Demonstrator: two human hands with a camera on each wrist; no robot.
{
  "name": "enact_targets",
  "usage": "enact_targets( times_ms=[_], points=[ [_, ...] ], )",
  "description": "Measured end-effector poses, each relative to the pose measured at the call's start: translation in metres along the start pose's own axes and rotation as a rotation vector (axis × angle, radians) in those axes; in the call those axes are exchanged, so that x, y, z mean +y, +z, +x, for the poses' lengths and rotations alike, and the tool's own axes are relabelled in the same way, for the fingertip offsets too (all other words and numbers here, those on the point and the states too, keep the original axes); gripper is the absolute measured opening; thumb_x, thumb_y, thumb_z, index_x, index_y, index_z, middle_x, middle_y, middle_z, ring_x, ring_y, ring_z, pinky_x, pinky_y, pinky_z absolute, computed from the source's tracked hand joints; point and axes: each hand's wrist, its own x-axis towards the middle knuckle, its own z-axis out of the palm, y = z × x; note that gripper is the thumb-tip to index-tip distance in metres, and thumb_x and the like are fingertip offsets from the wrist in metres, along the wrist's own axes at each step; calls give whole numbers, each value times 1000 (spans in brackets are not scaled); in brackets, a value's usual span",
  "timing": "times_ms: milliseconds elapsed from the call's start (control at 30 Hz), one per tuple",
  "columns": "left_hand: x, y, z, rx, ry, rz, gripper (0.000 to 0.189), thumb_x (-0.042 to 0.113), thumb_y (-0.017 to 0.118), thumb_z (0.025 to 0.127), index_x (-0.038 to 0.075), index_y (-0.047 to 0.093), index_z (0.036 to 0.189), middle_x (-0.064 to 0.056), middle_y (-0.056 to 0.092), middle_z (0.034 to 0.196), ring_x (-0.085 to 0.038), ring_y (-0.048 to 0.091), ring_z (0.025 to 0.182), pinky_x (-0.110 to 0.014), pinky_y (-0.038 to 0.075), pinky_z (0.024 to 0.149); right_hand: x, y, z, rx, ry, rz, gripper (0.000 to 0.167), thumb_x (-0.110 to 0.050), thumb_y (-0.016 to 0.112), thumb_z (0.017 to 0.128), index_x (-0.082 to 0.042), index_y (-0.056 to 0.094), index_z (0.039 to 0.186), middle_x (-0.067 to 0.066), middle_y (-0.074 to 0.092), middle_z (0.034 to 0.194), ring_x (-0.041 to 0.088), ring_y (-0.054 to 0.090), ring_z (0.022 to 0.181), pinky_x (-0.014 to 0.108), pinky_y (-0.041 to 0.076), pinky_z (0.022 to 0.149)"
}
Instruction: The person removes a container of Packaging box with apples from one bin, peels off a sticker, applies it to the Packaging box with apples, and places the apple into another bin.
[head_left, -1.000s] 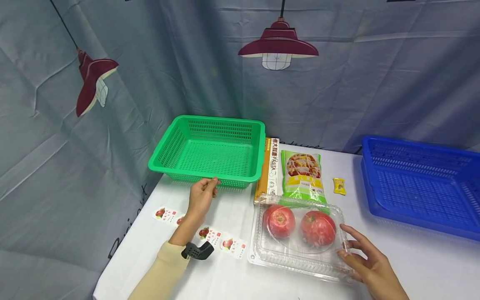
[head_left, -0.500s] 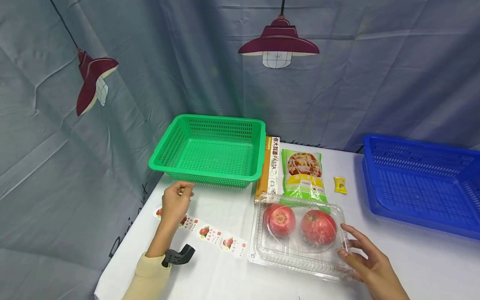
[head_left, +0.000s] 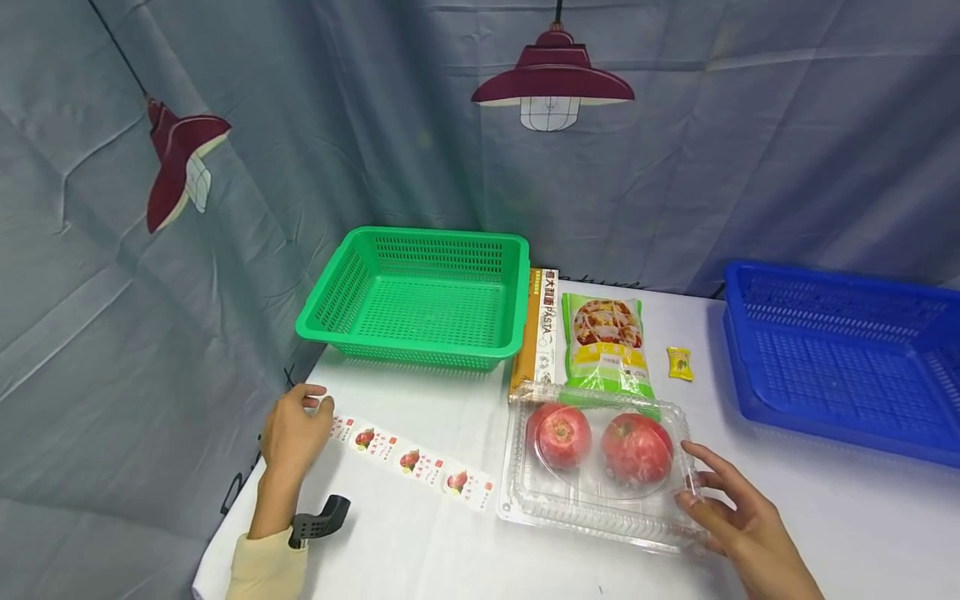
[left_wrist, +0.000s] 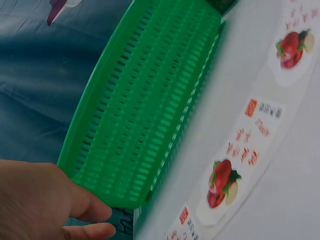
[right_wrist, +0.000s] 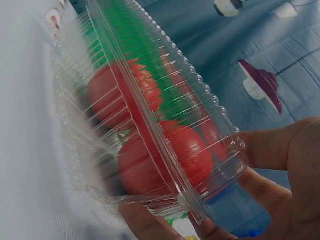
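Note:
My right hand (head_left: 738,521) grips the right end of a clear plastic clamshell box (head_left: 592,512), thumb on the near side and fingers at the edge. Through its lid show two red tomatoes (head_left: 637,448), side by side; they also appear in the right wrist view behind the ribbed plastic wall (right_wrist: 150,120). My left hand (head_left: 296,429) hovers at the left end of a strip of stickers (head_left: 420,461) printed with red fruit, covering that end. Its fingers are loosely bent, with nothing visible between them in the left wrist view.
A green basket (head_left: 420,348) stands at the back left and a blue basket (head_left: 832,425) at the right. Between them lie a pasta box (head_left: 536,329), a green food bag (head_left: 606,337) and a small yellow packet (head_left: 680,363). A grey curtain (head_left: 675,167) hangs behind.
My left hand has moved left, from the green basket's front rim to the strip's left end. My right hand has stayed on the clear box.

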Motion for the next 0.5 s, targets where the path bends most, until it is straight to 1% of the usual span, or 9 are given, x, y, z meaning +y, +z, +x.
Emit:
enact_targets(
  times_ms=[133,233,300,500],
  points=[
    [-9,-3,-1,-74,-22,47,40,25,61,92,1,61,124,-28,53,117,-49,50,103,-63,39,74,0,0,1,-1,-7,36,62,-14,62,98,-23,35,153,12,41,120,11,60,91,34,54,60],
    [-14,-5,-1,-133,-30,92,50,28,64,90,1,55,131,-34,47,123,-55,44,108,-68,40,76,1,0,1,-1,-9,42,62,-13,62,98,-23,35,153,13,41,120,11,60,90,33,53,59],
    [-16,-6,-1,-164,-33,117,55,30,66,89,1,52,133,-36,44,124,-57,41,110,-70,39,76,1,0,0,1,-7,42,62,-13,62,98,-23,35,153,14,40,120,11,60,90,33,53,59],
    [-18,-4,-2,-204,-17,180,64,32,74,83,4,51,136,-36,42,121,-57,41,109,-67,41,73,2,0,1,8,8,33,63,-15,62,98,-24,34,153,13,39,123,11,61,92,34,53,60]
  ],
)
